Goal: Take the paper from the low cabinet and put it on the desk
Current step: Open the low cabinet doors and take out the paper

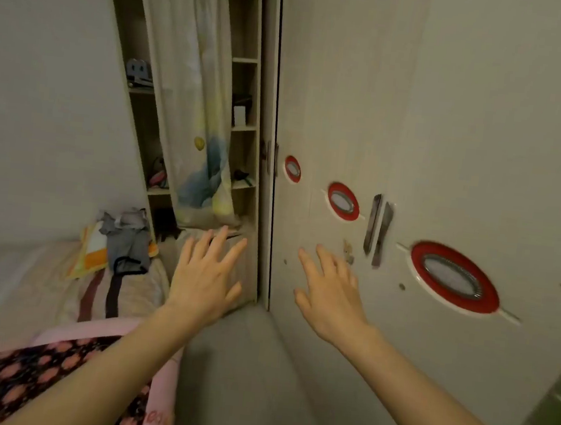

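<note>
Both of my hands are stretched out in front of me, palms down, holding nothing. My left hand [206,275] has its fingers spread and hovers before the foot of an open shelf unit [244,128]. My right hand [328,290] is spread too, close to the white wardrobe door [450,143]. No paper, low cabinet or desk shows in this view.
The wardrobe, with red oval insets [454,277] and dark bar handles [377,228], fills the right side. A bed [25,290] with folded clothes [125,242] and a patterned blanket lies at the left. A curtain [197,101] hangs over the shelves. A narrow grey floor strip [242,380] runs between.
</note>
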`<state>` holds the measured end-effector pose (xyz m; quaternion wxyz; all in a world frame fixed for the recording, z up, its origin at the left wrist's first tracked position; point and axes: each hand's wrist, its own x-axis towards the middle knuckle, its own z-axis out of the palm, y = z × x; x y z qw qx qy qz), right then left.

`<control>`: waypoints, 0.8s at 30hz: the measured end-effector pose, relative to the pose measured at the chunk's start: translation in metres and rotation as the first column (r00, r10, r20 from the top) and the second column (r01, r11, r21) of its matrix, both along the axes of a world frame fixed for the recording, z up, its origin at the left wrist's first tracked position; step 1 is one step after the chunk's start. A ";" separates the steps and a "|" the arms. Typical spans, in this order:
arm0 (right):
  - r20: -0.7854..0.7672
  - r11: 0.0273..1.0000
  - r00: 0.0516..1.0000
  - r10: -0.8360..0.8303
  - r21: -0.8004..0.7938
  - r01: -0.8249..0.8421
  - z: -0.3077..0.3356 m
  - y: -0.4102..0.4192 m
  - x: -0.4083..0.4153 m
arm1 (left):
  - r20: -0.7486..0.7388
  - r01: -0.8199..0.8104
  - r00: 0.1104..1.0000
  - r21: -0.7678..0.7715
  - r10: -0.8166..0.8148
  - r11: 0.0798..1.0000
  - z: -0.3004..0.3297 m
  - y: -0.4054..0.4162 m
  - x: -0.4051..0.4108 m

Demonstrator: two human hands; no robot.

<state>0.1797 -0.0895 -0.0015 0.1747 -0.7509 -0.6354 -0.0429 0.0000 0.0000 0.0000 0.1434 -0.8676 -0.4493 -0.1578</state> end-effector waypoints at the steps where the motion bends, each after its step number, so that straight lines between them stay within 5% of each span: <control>1: 0.003 1.000 1.000 0.010 -0.016 -0.010 -0.005 0.011 -0.001 | 0.005 -0.029 1.000 -0.021 0.029 0.999 -0.005 0.008 -0.001; 24: -0.084 0.944 0.968 0.235 -0.219 -0.248 -0.123 0.413 0.052 | 0.009 -0.319 0.939 -0.345 0.343 0.883 -0.121 0.356 0.014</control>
